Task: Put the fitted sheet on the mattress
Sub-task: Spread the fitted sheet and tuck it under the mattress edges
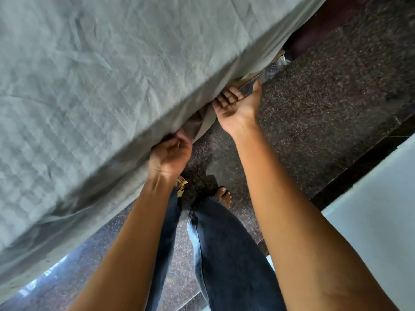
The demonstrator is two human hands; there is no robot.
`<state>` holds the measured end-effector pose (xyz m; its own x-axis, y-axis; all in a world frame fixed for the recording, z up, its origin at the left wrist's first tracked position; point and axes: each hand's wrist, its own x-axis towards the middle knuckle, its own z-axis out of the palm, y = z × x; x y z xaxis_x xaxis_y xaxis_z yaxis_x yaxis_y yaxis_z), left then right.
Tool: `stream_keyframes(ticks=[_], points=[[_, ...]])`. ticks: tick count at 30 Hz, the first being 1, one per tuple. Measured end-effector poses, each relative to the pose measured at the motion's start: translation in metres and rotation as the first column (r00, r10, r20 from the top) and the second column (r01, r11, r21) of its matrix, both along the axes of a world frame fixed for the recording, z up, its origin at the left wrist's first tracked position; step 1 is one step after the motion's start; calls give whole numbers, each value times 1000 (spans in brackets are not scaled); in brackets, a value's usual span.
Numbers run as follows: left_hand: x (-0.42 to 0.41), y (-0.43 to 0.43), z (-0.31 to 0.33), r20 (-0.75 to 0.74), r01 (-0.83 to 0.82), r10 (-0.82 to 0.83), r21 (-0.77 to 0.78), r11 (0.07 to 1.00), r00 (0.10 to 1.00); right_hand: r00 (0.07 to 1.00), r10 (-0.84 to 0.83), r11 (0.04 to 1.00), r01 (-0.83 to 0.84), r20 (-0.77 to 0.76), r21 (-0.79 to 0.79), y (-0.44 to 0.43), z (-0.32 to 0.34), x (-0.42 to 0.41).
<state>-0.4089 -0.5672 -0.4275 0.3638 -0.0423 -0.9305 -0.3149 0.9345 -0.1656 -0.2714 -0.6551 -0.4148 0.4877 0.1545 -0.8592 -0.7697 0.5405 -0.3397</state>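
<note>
The left hand (170, 152) curls round the sheet's (101, 86) hanging edge and grips a fold. At its 1 o'clock the right hand (235, 105) lies palm up, fingers half curled against the same edge; whether it grips, I cannot tell. The sheet covers the mattress toward 10 o'clock. Jeans (224, 254) and a bare foot (224, 195) are at 6 o'clock on the floor (325, 86).

No text is readable; print on the small packet (181, 186) is blurred.
</note>
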Motion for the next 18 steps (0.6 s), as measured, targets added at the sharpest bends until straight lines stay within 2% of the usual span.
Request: stream_keyframes(ticks=[4, 7, 8, 11, 13, 15, 18], points=[[-4, 6, -3, 204, -62, 63, -13, 998, 977, 998, -60, 995, 63, -31, 84, 11, -9, 6], [-2, 8, 10, 295, -7, 21, -49, 999, 955, 999, 10, 992, -15, 40, 125, 26, -4, 14], [-3, 8, 13, 301, 16, 0, -53, 998, 954, 998, 54, 989, -58, 35, 133, 28, -4, 16], [-5, 7, 18, 299, 70, -57, -32, 997, 953, 986, 163, 986, -164, 21, 18, 10, 1, 17], [-2, 6, 20, 260, 84, -73, -31, 996, 963, 992, 123, 985, -122, 2, -121, -22, 0, 17], [-1, 6, 16, 219, 82, -74, -28, 996, 973, 998, 16, 978, -4, 59, -207, -54, -1, 25], [-2, 6, 12, 221, 65, -53, -46, 997, 974, 990, -25, 993, 41, 140, -111, -55, 4, 48]])
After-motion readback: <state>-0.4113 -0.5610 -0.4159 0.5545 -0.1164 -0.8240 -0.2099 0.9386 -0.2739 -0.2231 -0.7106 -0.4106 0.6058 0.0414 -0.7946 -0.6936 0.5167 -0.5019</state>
